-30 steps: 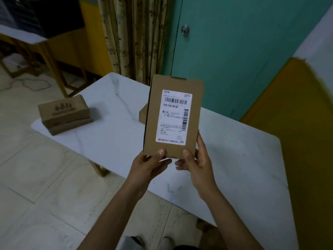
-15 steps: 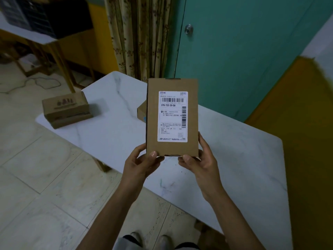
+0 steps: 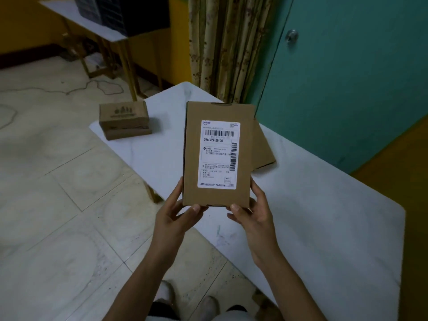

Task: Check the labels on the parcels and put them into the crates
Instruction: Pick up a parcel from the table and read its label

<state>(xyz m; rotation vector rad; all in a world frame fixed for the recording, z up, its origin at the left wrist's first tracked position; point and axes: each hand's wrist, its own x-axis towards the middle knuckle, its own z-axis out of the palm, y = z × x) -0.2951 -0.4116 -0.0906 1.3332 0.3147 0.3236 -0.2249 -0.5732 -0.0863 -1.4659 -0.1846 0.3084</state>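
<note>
1. Both hands, the left hand (image 3: 176,218) and the right hand (image 3: 252,216), grip the lower corners of a flat brown cardboard parcel (image 3: 217,196), held upright above the white marble-topped table (image 3: 324,216).
2. Its white printed label (image 3: 218,154) faces the camera.
3. Another flat brown parcel (image 3: 264,151) lies on the table behind it. Two stacked brown boxes (image 3: 125,121) sit at the table's far-left corner.

Labelled parcel (image 3: 217,154) upright between 2 hands.
</note>
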